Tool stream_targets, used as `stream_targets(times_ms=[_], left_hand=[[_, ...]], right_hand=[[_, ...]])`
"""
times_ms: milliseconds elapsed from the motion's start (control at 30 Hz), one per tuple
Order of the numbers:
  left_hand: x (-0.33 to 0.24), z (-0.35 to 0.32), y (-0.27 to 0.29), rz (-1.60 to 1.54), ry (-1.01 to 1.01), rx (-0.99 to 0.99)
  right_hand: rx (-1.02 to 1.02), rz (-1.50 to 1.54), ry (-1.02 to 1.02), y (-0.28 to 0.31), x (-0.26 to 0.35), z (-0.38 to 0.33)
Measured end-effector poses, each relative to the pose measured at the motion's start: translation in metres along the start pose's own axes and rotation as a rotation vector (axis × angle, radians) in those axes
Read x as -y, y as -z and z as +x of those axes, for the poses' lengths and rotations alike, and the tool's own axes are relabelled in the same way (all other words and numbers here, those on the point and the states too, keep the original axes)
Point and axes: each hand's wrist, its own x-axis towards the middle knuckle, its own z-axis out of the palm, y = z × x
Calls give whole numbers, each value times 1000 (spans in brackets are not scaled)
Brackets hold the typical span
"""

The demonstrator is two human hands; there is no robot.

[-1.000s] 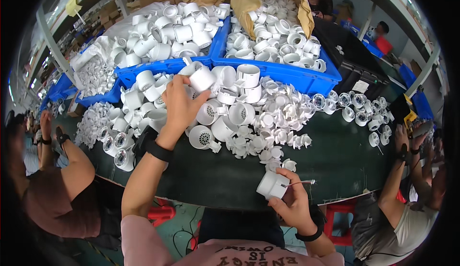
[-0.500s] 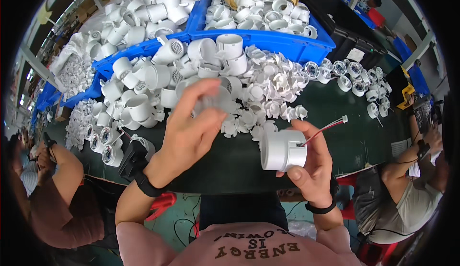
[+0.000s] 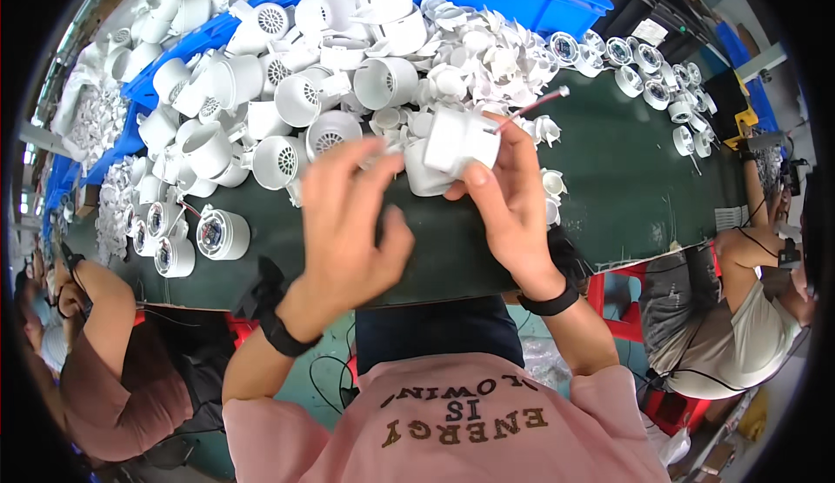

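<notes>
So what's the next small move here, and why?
Probably bring the left hand over to steady the white housing: that hand looks open, with no part visible in it, just left of the housing, while the right hand grips it with its thin cable sticking out.

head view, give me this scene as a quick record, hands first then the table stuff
left hand: fingers apart, partly blurred, no thing seen in its grip
right hand: holds a white housing
housing detail: a thin reddish wire sticks out toward the upper right
surface: dark green table
left side and middle: pile of white cups, some with grilles
beyond right hand: heap of small white parts
far right: round clear-fronted units
back: blue bin
</notes>
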Motion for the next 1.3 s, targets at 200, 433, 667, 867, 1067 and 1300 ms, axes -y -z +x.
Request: stream_targets(times_ms=[200, 433, 667, 867, 1067, 1300], left_hand=[[-4, 1, -26, 106, 26, 153], [-4, 22, -57, 399, 80, 151], [8, -4, -19, -26, 110, 225], [13, -4, 14, -1032, 592, 118], [22, -9, 22, -1422, 863, 214], [11, 28, 25, -735, 721, 95]], right_hand=[[-82, -43, 15, 15, 9, -3], [-119, -112, -37, 27, 8, -5], [-33, -69, -62, 31, 10, -5], [44, -26, -96, 26, 18, -9], [133, 46, -147, 21, 25, -13], [107, -79, -139, 24, 14, -14]])
